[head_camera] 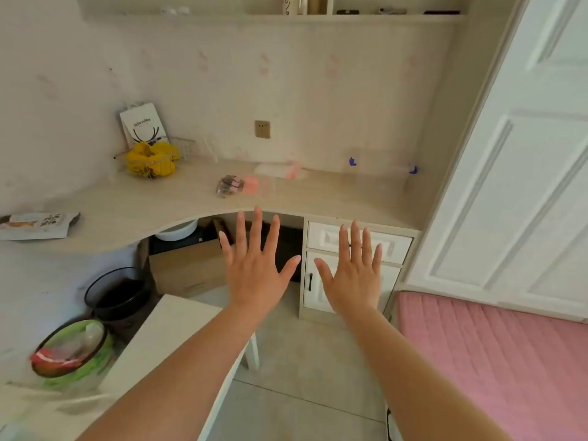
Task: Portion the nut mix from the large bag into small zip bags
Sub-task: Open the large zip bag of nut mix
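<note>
Both hands (305, 275) spread flat, nothing held.
The nut bag (229, 186) near the table's (152, 205) front edge should be reached first.

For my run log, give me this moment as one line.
left hand: open, empty | right hand: open, empty | both raised before desk | nut bag: on desk, untouched

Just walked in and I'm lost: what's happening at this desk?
Nothing is being handled yet. The person holds the left hand and right hand out open, fingers spread, in front of the desk. A small bag of nut mix lies on the desk beside clear zip bags, untouched.
</note>
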